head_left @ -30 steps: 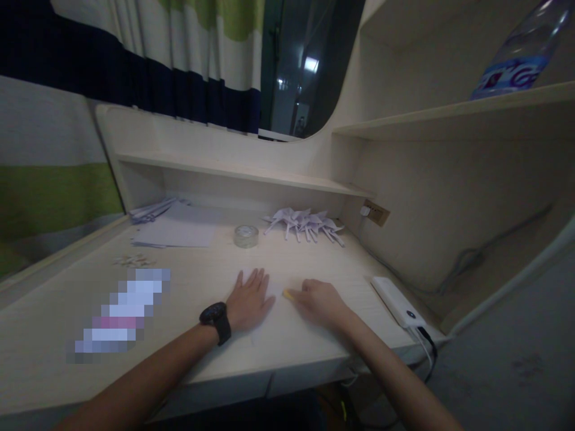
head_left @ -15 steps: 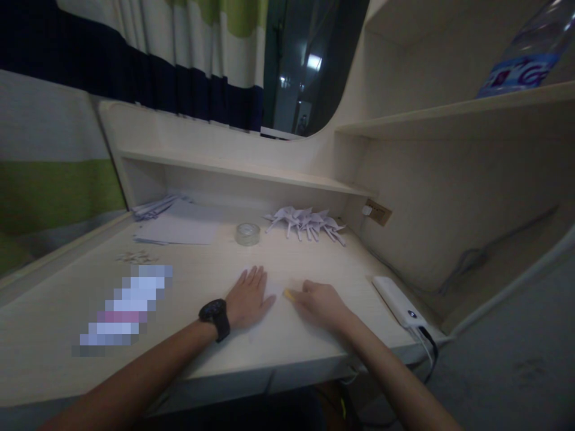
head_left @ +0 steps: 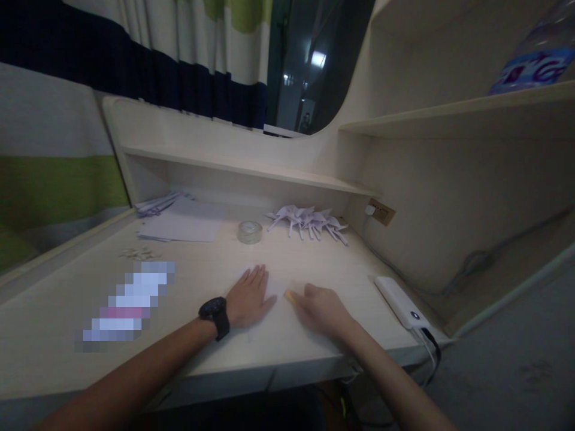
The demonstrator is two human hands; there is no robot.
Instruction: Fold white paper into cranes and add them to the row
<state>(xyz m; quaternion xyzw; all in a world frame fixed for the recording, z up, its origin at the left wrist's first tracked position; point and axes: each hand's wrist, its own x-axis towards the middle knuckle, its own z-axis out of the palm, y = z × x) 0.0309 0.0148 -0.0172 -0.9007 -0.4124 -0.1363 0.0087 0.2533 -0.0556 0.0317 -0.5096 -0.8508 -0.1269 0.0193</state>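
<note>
Presently the left hand [head_left: 250, 296] lies flat, fingers spread, pressing a white sheet of paper [head_left: 274, 311] onto the table [head_left: 188, 281]. Just beside it, the right hand [head_left: 321, 308] has its grip closed on a small yellow object [head_left: 288, 294], its tip touching the sheet. A tape roll [head_left: 250, 231] stands well behind.

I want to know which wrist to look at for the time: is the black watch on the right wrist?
No, the black watch sits on the wrist of the left hand, which lies flat on the desk.
</note>
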